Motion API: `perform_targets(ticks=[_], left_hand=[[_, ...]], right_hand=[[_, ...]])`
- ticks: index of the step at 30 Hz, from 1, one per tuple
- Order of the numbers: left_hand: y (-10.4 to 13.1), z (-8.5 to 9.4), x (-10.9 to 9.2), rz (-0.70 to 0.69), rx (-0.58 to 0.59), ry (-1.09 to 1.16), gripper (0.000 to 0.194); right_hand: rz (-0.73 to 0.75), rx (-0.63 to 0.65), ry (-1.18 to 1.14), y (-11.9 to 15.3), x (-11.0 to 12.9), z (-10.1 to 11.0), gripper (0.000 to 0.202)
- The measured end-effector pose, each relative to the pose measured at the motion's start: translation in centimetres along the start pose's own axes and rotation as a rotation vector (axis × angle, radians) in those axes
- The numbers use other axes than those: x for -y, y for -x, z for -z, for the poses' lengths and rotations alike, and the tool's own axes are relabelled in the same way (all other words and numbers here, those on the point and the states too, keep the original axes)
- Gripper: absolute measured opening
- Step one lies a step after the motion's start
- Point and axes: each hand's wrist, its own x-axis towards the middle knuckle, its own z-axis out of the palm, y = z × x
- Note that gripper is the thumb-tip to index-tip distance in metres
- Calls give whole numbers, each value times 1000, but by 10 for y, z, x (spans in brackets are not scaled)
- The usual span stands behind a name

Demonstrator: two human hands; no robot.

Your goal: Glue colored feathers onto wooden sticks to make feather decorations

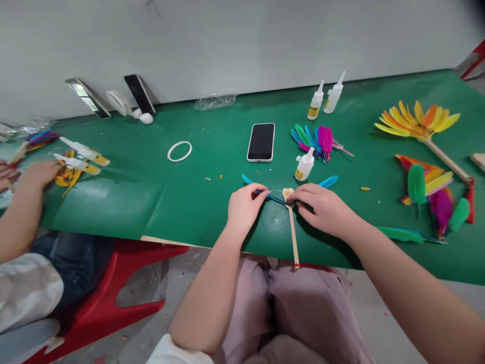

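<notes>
My left hand (245, 206) pinches a blue feather (277, 199) whose tip shows past the fingers and whose thin shaft reaches to the rounded head (288, 193) of a wooden fan handle (293, 236). My right hand (322, 205) is closed at that head, its fingertips on the shaft's end; the exact contact is partly hidden. Behind my right hand the tip of a second blue feather (328, 181) sticks out; whether it is held or attached cannot be seen. The handle points toward me, with red cord at its lower end. A small glue bottle (304, 166) stands just beyond.
A phone (261, 142), a white ring (179, 151) and loose colored feathers (325, 140) lie on the green table (204, 202). Two glue bottles (315, 101) stand behind. To the right lie a yellow feather fan (420, 121) and more feathers (417, 184). Another person's hand (43, 172) is far left.
</notes>
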Motion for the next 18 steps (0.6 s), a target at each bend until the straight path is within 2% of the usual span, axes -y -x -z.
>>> perform_targets(ticks=[7, 13, 18], left_hand=[[0, 2, -3, -7, -17, -6, 12], [2, 2, -3, 12, -19, -48, 16], [-1, 20, -10, 24, -104, -158, 26]], right_hand=[[103, -53, 53, -1, 0, 0, 24], [127, -17, 83, -2, 0, -1, 25], [95, 7, 71, -2, 3, 0, 24]])
